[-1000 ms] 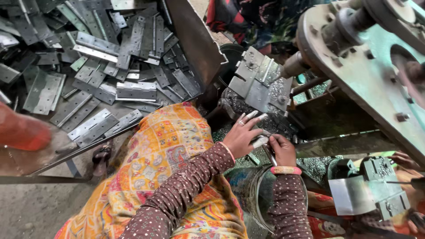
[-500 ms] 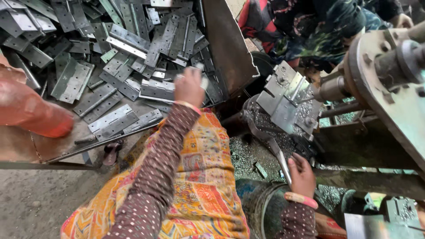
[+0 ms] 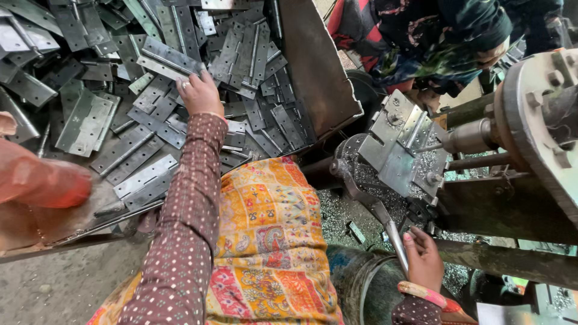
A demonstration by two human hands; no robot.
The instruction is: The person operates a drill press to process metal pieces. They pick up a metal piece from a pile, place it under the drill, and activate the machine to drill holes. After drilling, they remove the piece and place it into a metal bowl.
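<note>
My left hand (image 3: 198, 93) reaches out over a heap of grey metal hinges (image 3: 120, 90) in a tray, fingers curled onto one long hinge (image 3: 168, 60) on top. My right hand (image 3: 424, 259) grips the metal lever handle (image 3: 391, 232) that runs up to a drilling jig (image 3: 400, 144). The jig carries a hinge plate clamped in front of a horizontal drill spindle (image 3: 469, 137). Metal shavings lie around the jig's base.
The tray has a tall metal side wall (image 3: 316, 72) on its right. Another person in dark patterned clothes (image 3: 445, 42) sits beyond the machine. A large flywheel (image 3: 542, 120) is at right. An orange-sleeved arm (image 3: 36, 180) lies at left. A round bucket (image 3: 361, 289) stands below.
My left hand has gone from the jig up and left onto the hinge heap. My right hand has dropped down onto the lever handle.
</note>
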